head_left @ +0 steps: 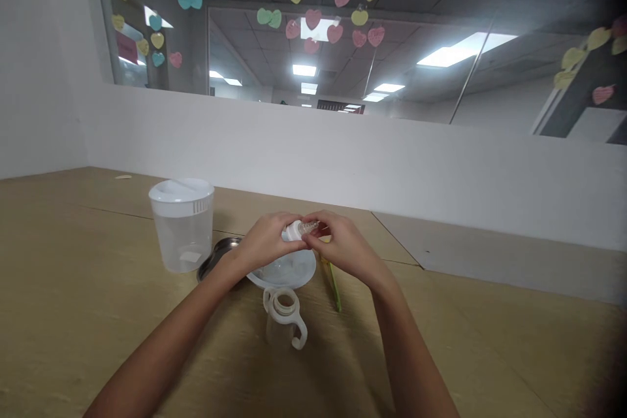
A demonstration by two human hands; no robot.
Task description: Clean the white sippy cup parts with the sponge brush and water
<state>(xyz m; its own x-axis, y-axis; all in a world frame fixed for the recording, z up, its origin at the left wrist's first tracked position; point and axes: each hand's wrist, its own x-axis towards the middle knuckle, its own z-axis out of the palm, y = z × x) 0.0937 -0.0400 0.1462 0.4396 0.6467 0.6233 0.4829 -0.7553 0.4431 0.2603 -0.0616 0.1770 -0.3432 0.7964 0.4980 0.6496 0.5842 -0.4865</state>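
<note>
My left hand [267, 238] is closed round a white bottle collar [294, 230], held tilted above a pale bowl [304, 271]. From the collar a clear, ridged teat [308, 227] points to the right. My right hand [337, 241] pinches this teat between thumb and fingers, which partly hide it. Below and nearer to me, a clear baby bottle [281, 330] with white side handles stands upright, its mouth uncovered. Some clear pieces in the bowl are hard to make out.
A lidded translucent pitcher [181, 235] stands at the left. Between it and the bowl lies a shiny metal tray [215, 260], partly behind my left arm. A thin yellow-green tool [336, 287] lies right of the bowl. A white wall [313, 150] with a window bounds the table's back.
</note>
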